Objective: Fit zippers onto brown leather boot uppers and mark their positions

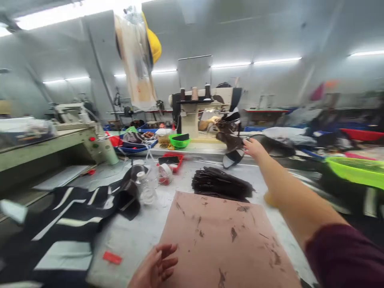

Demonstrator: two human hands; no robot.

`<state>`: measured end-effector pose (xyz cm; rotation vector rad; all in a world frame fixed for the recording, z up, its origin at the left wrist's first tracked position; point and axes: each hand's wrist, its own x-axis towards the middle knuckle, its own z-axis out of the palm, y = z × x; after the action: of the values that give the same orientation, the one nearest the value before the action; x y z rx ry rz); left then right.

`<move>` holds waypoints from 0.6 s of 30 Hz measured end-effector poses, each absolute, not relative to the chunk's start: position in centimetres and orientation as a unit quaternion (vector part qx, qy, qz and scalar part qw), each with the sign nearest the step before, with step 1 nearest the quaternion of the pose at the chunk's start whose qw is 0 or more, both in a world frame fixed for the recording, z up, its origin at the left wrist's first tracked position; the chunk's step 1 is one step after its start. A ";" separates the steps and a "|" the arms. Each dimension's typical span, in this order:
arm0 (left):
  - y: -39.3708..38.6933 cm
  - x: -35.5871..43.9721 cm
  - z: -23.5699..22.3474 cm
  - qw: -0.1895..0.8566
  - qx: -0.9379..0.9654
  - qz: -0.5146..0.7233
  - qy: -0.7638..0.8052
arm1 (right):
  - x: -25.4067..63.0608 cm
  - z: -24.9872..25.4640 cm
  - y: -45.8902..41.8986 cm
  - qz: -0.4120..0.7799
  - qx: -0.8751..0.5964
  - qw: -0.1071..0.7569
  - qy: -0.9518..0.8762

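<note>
My right hand [253,148] reaches far forward, its fingers closed at the edge of a dark brown leather-like piece [229,142]. That piece hangs with other black and white pieces beside the sewing machine [190,116]; the fingertips are small and partly blurred. Near the bottom edge, my left hand [157,266] is open, its fingers loosely bent and apart, at the left side of a pinkish-brown board [222,236] with dark smears. Nothing shows in that hand. Behind the board lies a bundle of thin black strips [222,184].
Dark pieces with white strips [69,228] cover the table's left. Nearby stand a clear bottle [146,190], a red tray [177,160] holding a dark phone-like object, and a green bowl [179,142]. A lime-green basket [357,170] is at right. A plastic bag [136,60] hangs above.
</note>
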<state>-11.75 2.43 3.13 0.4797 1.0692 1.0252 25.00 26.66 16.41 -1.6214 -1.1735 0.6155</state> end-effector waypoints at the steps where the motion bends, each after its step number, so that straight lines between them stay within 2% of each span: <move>1: 2.3 -12.0 3.7 0.692 0.240 0.469 0.494 | 24.3 14.7 25.7 0.265 -0.664 0.489 -0.500; 4: 2.8 -13.8 5.4 0.594 0.310 0.486 0.561 | 23.0 8.2 21.1 0.302 -0.641 0.438 -0.553; 6: 3.6 -15.5 6.4 0.482 0.367 0.494 0.623 | 23.1 4.0 17.7 0.318 -0.632 0.389 -0.589; 9: 5.5 -16.9 7.2 0.385 0.406 0.507 0.656 | 23.8 0.4 14.3 0.196 -0.629 0.256 -0.708; 12: 8.0 -14.6 6.7 0.401 0.484 0.467 0.622 | 23.2 0.6 14.1 0.041 -0.613 0.165 -0.772; 15: 10.3 -9.4 5.3 0.440 0.596 0.379 0.555 | 21.3 2.2 16.5 -0.002 -0.618 0.139 -0.774; 18: 12.3 -4.3 3.9 0.436 0.679 0.299 0.509 | 19.4 2.8 19.1 -0.025 -0.635 0.108 -0.764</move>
<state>-4.27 12.28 3.90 1.6903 1.2662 0.7434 19.37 19.15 2.78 -1.8697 -2.2491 -0.0744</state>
